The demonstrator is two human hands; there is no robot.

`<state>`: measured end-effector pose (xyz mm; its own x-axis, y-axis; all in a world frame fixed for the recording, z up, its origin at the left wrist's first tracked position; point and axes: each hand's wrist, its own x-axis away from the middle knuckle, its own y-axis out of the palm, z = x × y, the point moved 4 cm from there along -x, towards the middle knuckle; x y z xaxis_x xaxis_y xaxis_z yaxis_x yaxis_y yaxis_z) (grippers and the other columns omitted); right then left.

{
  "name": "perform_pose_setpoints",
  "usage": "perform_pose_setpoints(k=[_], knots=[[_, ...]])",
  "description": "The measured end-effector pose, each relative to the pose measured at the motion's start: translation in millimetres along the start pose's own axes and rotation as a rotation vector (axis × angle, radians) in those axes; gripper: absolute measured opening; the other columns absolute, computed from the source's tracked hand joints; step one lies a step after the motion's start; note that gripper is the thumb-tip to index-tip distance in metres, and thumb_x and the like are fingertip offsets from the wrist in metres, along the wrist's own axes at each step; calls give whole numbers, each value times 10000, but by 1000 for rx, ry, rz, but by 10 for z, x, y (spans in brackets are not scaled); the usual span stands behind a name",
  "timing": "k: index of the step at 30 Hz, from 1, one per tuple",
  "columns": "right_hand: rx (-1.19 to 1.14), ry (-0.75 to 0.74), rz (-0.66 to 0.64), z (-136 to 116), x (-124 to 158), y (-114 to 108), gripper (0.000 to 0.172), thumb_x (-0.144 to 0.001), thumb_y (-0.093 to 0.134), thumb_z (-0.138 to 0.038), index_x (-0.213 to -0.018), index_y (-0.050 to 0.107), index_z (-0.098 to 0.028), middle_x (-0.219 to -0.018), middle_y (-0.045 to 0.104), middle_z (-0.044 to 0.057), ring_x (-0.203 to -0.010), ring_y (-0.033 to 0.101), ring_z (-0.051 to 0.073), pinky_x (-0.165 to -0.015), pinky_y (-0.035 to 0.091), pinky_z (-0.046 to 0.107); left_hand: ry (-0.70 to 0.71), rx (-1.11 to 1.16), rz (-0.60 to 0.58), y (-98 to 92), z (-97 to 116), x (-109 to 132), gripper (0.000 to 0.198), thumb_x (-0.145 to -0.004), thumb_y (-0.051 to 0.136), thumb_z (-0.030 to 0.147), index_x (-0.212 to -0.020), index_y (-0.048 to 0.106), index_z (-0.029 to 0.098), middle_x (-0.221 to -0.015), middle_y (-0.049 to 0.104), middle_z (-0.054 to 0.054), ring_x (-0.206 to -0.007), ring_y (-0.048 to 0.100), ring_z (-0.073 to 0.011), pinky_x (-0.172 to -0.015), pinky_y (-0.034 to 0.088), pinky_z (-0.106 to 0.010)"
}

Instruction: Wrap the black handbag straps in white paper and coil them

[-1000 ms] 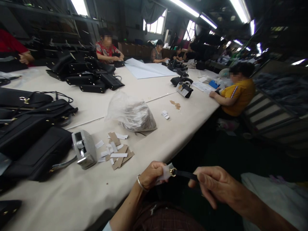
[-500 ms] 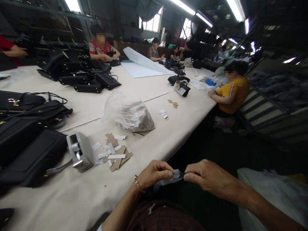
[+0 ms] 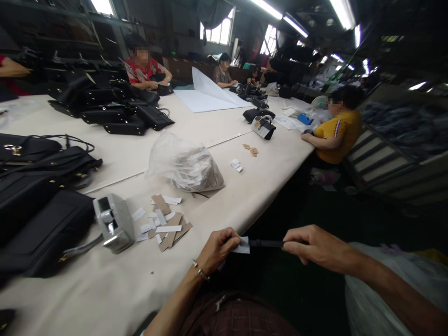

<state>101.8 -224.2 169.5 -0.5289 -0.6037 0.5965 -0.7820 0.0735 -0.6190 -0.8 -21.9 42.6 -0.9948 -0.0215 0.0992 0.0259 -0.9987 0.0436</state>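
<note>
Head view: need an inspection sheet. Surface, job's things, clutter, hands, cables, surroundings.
Surface: pale-covered table.
Job's things: black strap held straight between the hands; pale piece at its left end.
Clutter: white and brown strips, grey device, translucent bag, black handbags, all on the table.
Hands: left hand pinches the pale piece; right hand grips the strap.
Cables: nothing seen near the hands.
Surroundings: co-worker in yellow at the table's right side; strip lights overhead.
</note>
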Motion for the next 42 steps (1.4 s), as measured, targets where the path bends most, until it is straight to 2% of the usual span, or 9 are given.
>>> perform_pose_setpoints(k=[9, 14, 17, 19, 22, 25, 29, 35, 42], knots=[[420, -122, 195, -258, 71, 163, 200, -928, 535, -372, -893, 713, -290, -865, 744, -15, -820, 675, 192, -710, 384, 287, -54, 123, -127, 211, -35, -51, 365, -831, 658, 493, -881, 766, 148, -634, 565, 11, -606, 412, -106, -571, 297, -239], [482, -51, 181, -326, -46, 379, 224, -933, 500, -316, -839, 681, -223, -822, 734, 41, -760, 676, 210, -664, 373, 300, 20, 122, -172, 381, 105, -71, 307, -839, 662, 447, -917, 780, 175, -778, 702, -28, -685, 543, -142, -644, 394, -243], [355, -58, 154, -273, -88, 388, 166, -898, 517, -264, -877, 673, -209, -839, 725, 39, -757, 653, 190, -651, 376, 280, 79, 46, -129, 405, 164, -66, 270, -866, 635, 412, -886, 772, 180, -800, 711, -27, -703, 577, -144, -655, 419, -236], [192, -63, 55, -164, -83, 340, 156, -880, 539, -285, -879, 683, -223, -811, 719, 6, -710, 625, 153, -611, 370, 248, 105, -9, -78, 370, 152, -56, 258, -874, 621, 393, -851, 758, 176, -783, 692, -21, -691, 571, -137, -641, 417, -229], [52, 14, -56, 50, -25, 208, 268, -886, 546, -406, -799, 692, -199, -681, 680, -10, -572, 533, 113, -521, 322, 230, 103, -61, 9, 275, 61, -38, 257, -878, 604, 373, -800, 735, 165, -735, 652, -9, -670, 542, -127, -640, 406, -228], [-43, 18, -40, 140, 43, 111, 379, -907, 502, -492, -846, 706, -179, -588, 601, -22, -522, 459, 99, -505, 294, 230, 26, -24, 55, 217, -48, -29, 269, -866, 606, 384, -791, 723, 154, -673, 606, 7, -635, 495, -119, -615, 385, -228], [-89, -37, 11, 43, 61, 160, 483, -864, 526, -619, -880, 723, -179, -637, 563, -25, -559, 457, 100, -507, 291, 227, -14, 39, -6, 293, -48, -30, 299, -871, 595, 415, -789, 703, 149, -645, 556, 24, -613, 448, -106, -589, 356, -226], [-54, 16, 60, -41, 27, 295, 416, -866, 553, -547, -764, 710, -175, -598, 614, -21, -550, 513, 104, -510, 312, 225, 29, 68, -49, 427, 32, -23, 302, -887, 580, 424, -773, 657, 155, -646, 537, 35, -598, 430, -95, -589, 361, -219], [39, 42, 162, -19, 4, 325, 346, -840, 582, -487, -700, 668, -183, -635, 622, -23, -591, 518, 113, -520, 305, 235, 56, 0, -14, 396, 89, -13, 297, -900, 565, 412, -768, 661, 163, -687, 579, 15, -639, 470, -115, -619, 385, -224]])
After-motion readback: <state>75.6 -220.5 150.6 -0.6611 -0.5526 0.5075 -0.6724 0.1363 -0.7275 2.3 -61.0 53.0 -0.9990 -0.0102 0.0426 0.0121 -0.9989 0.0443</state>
